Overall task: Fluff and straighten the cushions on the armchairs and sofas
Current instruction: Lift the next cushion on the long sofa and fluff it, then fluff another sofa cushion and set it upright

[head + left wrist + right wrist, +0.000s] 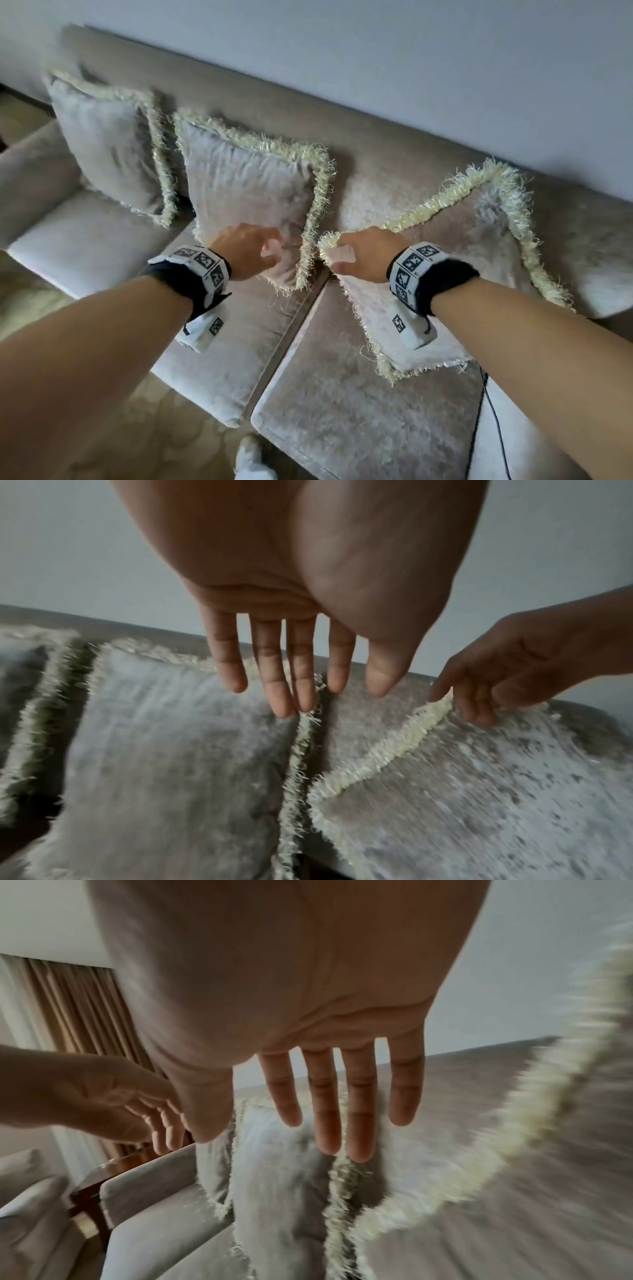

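Three grey cushions with cream fringe sit on a beige sofa (359,411). The left cushion (106,147) and the middle cushion (246,192) lean upright against the backrest. The right cushion (455,246) lies tilted back, its near corner pointing left. My left hand (274,246) reaches over the middle cushion's lower right part; its fingers (274,685) are straight and spread, holding nothing. My right hand (342,255) is at the near corner of the right cushion, touching the fringe. Its fingers (356,1123) are straight in the right wrist view.
A black cable (479,411) runs over the right seat pad. A white shoe (253,459) stands on the floor by the sofa front. An armchair (34,1218), a dark wooden side table (89,1204) and brown curtains (78,1010) lie beyond the sofa's left arm.
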Demonstrator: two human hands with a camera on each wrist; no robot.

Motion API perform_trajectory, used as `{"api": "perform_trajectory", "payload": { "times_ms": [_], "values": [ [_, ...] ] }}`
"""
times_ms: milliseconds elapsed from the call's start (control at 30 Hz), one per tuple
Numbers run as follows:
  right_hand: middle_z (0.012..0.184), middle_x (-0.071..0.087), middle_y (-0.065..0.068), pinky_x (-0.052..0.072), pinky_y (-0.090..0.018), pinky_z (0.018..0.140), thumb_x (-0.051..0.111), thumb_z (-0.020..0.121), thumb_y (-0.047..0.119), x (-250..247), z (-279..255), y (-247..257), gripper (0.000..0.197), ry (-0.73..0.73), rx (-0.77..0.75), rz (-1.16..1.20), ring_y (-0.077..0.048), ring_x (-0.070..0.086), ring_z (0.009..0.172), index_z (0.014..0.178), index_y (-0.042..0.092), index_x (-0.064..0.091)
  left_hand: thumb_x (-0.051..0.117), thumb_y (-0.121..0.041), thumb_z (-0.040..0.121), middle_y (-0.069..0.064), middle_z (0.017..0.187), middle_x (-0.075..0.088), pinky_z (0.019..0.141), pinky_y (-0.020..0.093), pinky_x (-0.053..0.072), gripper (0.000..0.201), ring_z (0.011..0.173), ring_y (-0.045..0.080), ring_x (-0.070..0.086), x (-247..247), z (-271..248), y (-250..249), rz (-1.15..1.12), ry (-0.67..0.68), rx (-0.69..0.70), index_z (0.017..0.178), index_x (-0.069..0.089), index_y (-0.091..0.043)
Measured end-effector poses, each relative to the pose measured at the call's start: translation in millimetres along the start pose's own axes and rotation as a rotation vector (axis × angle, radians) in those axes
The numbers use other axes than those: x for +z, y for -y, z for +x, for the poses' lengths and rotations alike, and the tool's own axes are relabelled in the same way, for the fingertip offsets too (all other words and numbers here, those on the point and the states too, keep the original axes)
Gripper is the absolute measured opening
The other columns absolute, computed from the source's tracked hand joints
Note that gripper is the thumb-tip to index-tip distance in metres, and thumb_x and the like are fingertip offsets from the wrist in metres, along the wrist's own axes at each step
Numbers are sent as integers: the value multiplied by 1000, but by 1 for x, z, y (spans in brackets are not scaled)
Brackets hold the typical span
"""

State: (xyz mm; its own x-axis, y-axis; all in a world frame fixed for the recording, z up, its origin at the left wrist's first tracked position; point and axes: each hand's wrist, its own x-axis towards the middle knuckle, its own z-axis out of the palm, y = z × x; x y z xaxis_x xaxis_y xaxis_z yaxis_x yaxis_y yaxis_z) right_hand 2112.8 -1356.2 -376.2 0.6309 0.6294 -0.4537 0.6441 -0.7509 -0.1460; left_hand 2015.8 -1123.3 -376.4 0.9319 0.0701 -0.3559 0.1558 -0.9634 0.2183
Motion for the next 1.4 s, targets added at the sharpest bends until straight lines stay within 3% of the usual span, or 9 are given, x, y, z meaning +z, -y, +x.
{"api": "perform_trajectory", "payload": {
  "times_ms": [233, 367, 633, 1067, 1167, 1233, 1300, 1367, 1400],
  "values": [
    [128, 66, -7, 50, -36, 80, 56, 92, 60, -25, 46, 124, 56, 18, -34, -33, -31, 64, 112, 139, 30, 49, 55, -55, 96, -11, 118, 69, 96, 43, 53, 41, 106, 17, 66, -48, -48, 114, 80, -12, -39, 134, 54, -40],
    [128, 68, -5, 54, -41, 90, 51, 92, 67, -31, 73, 199, 68, -3, -26, -34, -29, 67, 109, 148, 30, 39, 54, -56, 96, -12, 121, 69, 95, 42, 54, 42, 109, 18, 66, -60, -64, 195, 118, 20, 3, 136, 52, -42],
    [137, 62, -3, 55, -44, 89, 45, 90, 75, -43, 127, 295, 73, -18, 27, -13, -28, 66, 108, 151, 38, 31, 55, -54, 97, -4, 131, 65, 101, 43, 49, 47, 119, 23, 62, -81, -56, 299, 158, 70, 88, 142, 49, -40],
    [122, 68, 2, 58, -40, 86, 46, 88, 72, -13, 230, 243, 73, -33, 161, 180, -21, 67, 97, 151, 38, 32, 51, -60, 95, -13, 120, 70, 95, 45, 53, 44, 111, 20, 65, -66, 81, 335, 210, 159, 180, 137, 48, -45],
    [100, 65, 7, 58, -33, 69, 46, 89, 73, 5, 261, 225, 72, -61, 202, 216, -15, 68, 85, 151, 38, 31, 50, -59, 95, -13, 120, 69, 93, 43, 54, 45, 110, 20, 66, -56, 124, 343, 222, 177, 217, 138, 48, -45],
    [88, 61, 13, 46, -23, 51, 48, 92, 71, 15, 272, 215, 72, -80, 229, 258, -8, 62, 69, 153, 38, 29, 51, -60, 95, -13, 118, 68, 93, 44, 54, 45, 109, 18, 66, -46, 149, 352, 191, 173, 232, 138, 48, -46],
    [110, 66, 8, 42, -22, 49, 48, 91, 73, 31, 282, 205, 76, -105, 254, 330, -12, 64, 75, 155, 40, 24, 52, -62, 93, -13, 115, 68, 93, 45, 54, 46, 108, 18, 66, -33, 169, 362, 120, 175, 230, 137, 48, -47],
    [130, 61, -1, 56, -30, 62, 42, 83, 82, 50, 289, 194, 84, -161, 298, 432, -19, 68, 91, 155, 48, 15, 52, -64, 92, -10, 114, 67, 92, 46, 54, 50, 107, 19, 65, -18, 186, 374, 44, 153, 231, 138, 45, -49],
    [128, 58, -2, 59, -32, 66, 41, 80, 83, 59, 290, 188, 86, -225, 344, 474, -17, 66, 92, 154, 51, 11, 52, -65, 90, -8, 115, 66, 90, 46, 55, 53, 105, 20, 65, -10, 194, 379, 8, 127, 238, 140, 41, -50]
  ]
}}
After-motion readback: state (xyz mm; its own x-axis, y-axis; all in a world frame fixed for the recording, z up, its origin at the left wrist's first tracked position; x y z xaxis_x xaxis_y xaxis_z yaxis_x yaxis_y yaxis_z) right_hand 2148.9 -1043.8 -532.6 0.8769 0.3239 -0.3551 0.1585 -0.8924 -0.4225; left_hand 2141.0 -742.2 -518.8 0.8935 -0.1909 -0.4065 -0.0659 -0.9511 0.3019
